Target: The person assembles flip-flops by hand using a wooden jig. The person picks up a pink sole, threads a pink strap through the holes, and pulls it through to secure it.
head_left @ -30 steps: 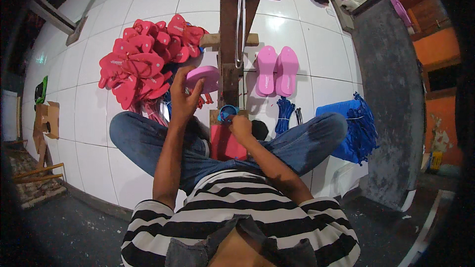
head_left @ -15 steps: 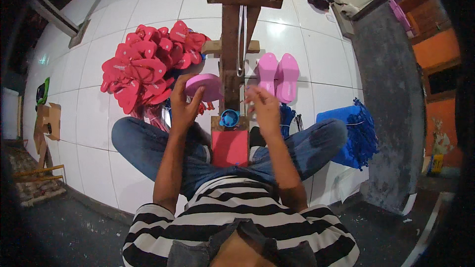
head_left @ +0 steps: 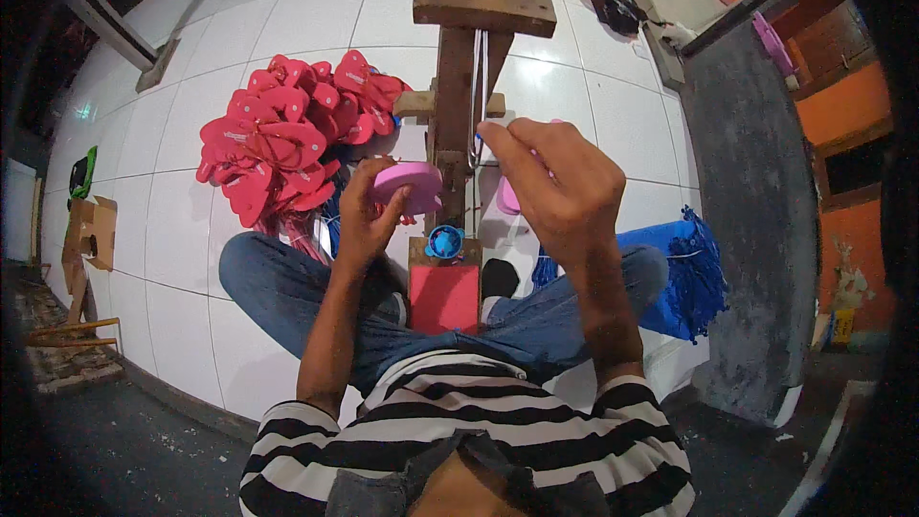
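Note:
I sit on a white tiled floor with a wooden stand (head_left: 483,5) upright between my legs. My left hand (head_left: 364,220) holds a pink flip-flop sole (head_left: 410,182) flat against the stand's post. My right hand (head_left: 560,182) is raised beside the post, its fingertips pinched on a thin metal rod (head_left: 475,86) that hangs down the stand; a bit of blue shows at the fingertips. Below the hands, a small blue round cup (head_left: 444,242) sits above a red pad (head_left: 443,297) at the stand's foot.
A pile of red flip-flop soles (head_left: 282,139) lies to the left. A bundle of blue straps (head_left: 689,273) lies by my right knee, against a grey concrete wall (head_left: 747,182). Another pink sole (head_left: 507,199) peeks from behind my right hand. Black sandals (head_left: 617,5) lie far right.
My right hand has risen from the blue cup at the stand's foot to the metal rod higher up. The left hand has kept the pink sole at the post.

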The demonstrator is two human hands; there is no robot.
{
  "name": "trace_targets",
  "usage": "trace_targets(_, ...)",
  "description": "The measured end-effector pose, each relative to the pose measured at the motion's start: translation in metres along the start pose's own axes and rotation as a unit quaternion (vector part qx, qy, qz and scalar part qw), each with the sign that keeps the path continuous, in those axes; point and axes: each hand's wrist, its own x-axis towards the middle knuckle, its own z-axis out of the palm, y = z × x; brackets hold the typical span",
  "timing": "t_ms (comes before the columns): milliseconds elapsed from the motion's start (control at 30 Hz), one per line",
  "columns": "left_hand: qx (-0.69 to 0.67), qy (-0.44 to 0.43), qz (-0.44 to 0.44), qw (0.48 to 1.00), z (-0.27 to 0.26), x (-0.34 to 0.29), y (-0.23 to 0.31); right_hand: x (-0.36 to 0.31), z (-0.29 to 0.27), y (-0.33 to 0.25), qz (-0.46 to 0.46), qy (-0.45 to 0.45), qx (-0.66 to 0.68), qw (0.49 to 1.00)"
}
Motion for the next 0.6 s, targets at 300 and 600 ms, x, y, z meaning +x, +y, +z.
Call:
trace_targets(300, 0.003, -0.016, -0.015, 1.0, -0.002, -0.001, -0.001, 0.022, 0.002, 0.011, -0.031, -0.085, -0.058, 0.994)
trace_targets(600, -0.022, -0.023, -0.032, 0.999, 0.011, 0.002, -0.009, 0.05, 0.024, 0.04, -0.051, -0.112, -0.131, 0.984)
